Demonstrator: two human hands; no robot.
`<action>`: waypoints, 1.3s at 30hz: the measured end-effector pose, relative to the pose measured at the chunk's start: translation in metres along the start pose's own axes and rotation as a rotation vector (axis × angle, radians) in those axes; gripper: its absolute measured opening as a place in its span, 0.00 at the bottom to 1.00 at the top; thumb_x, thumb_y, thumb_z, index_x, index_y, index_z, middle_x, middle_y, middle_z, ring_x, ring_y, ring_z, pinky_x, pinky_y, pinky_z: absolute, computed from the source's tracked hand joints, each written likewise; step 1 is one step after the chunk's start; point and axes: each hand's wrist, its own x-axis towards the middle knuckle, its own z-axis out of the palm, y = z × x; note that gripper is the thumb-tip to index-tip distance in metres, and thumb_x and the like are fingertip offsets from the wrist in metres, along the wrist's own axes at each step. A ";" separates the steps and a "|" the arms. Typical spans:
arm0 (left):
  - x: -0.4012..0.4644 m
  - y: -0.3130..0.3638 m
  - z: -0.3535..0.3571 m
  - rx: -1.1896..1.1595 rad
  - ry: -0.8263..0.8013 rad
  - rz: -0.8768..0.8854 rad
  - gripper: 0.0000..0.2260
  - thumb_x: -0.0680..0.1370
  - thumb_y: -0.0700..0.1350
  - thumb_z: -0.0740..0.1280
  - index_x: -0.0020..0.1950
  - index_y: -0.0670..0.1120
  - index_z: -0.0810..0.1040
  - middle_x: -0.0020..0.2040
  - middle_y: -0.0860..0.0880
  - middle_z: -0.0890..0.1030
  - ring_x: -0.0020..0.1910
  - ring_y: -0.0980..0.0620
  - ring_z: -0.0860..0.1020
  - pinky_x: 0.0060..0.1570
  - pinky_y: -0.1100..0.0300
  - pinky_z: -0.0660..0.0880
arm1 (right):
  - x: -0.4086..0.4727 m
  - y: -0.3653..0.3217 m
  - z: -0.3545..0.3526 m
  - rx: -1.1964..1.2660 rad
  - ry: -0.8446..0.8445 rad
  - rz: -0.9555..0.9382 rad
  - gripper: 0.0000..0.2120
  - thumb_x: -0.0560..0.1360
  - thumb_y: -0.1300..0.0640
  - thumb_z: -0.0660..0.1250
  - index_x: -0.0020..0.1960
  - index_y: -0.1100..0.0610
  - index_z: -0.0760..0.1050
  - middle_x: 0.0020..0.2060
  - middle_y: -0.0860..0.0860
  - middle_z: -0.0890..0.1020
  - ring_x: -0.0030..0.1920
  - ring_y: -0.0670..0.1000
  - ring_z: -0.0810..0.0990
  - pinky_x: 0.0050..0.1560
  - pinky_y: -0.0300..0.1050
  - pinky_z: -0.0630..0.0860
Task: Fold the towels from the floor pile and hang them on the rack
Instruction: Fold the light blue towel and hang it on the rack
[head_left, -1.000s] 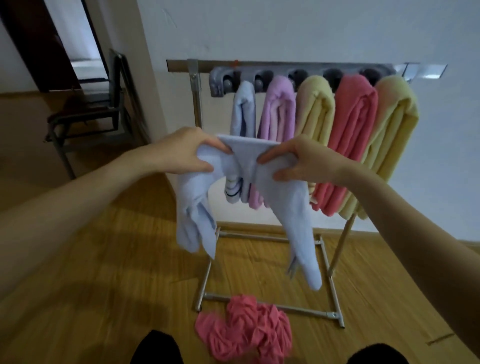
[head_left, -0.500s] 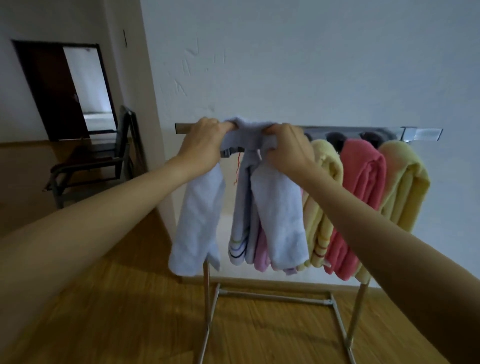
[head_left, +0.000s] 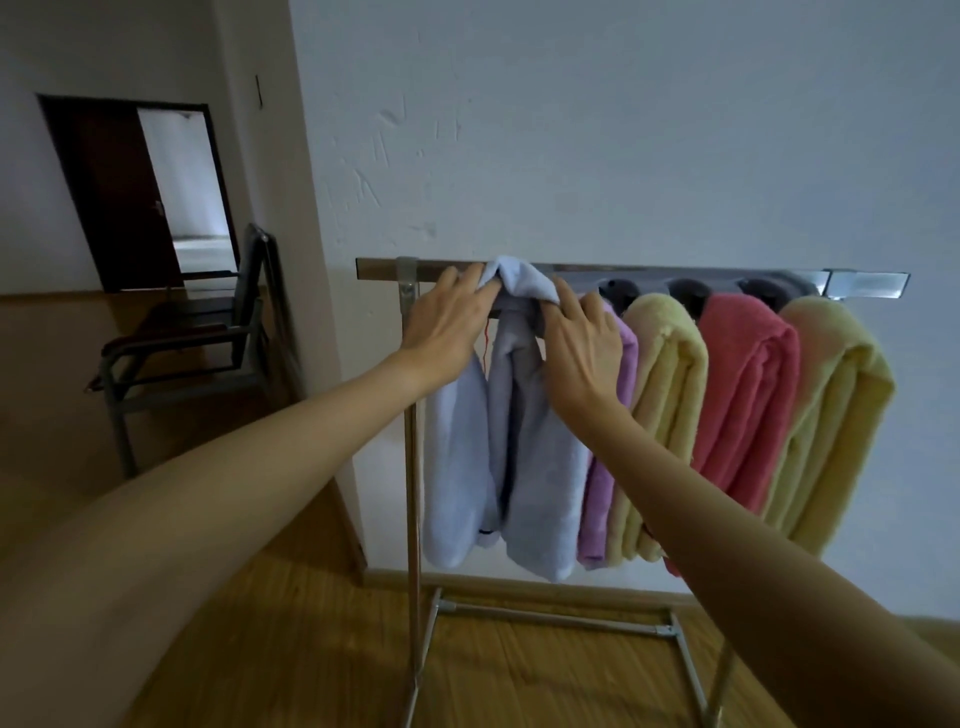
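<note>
A pale blue towel (head_left: 524, 467) hangs over the top bar of the metal rack (head_left: 413, 467) at its left end, bunched into a small hump on the bar, with two folds drooping on the near side. The person's left hand (head_left: 447, 325) lies on the left of that hump, fingers nearly straight and spread, fingertips touching the cloth. The right hand (head_left: 579, 343) sits just right of the hump, fingers lightly bent and resting against the towel; whether any fingertip pinches the cloth I cannot tell. Further right along the bar hang a lilac towel (head_left: 605, 483), a pale yellow towel (head_left: 660, 415), a coral pink towel (head_left: 743, 405) and another yellow towel (head_left: 831, 415), packed side by side. A dark chair (head_left: 192, 353) stands to the far left by the wall corner.
</note>
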 end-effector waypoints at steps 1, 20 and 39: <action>0.003 -0.001 0.001 0.012 0.023 0.017 0.24 0.74 0.31 0.64 0.69 0.44 0.68 0.62 0.45 0.72 0.55 0.44 0.71 0.36 0.58 0.65 | 0.001 0.000 0.003 0.010 -0.013 0.000 0.23 0.69 0.69 0.68 0.64 0.61 0.73 0.69 0.54 0.71 0.48 0.59 0.75 0.45 0.49 0.73; -0.070 -0.004 0.064 -0.337 0.123 0.155 0.30 0.77 0.34 0.62 0.77 0.45 0.56 0.68 0.42 0.69 0.57 0.44 0.73 0.45 0.54 0.77 | -0.054 0.026 0.039 0.087 -0.014 -0.213 0.20 0.76 0.59 0.53 0.64 0.62 0.73 0.66 0.58 0.73 0.61 0.59 0.73 0.53 0.55 0.72; -0.125 -0.008 0.142 -0.580 -0.073 -0.632 0.07 0.77 0.42 0.65 0.51 0.39 0.76 0.46 0.43 0.80 0.45 0.45 0.79 0.41 0.61 0.69 | -0.106 0.034 0.051 0.241 -0.112 -0.055 0.23 0.76 0.49 0.50 0.63 0.53 0.76 0.57 0.55 0.71 0.58 0.54 0.67 0.41 0.43 0.63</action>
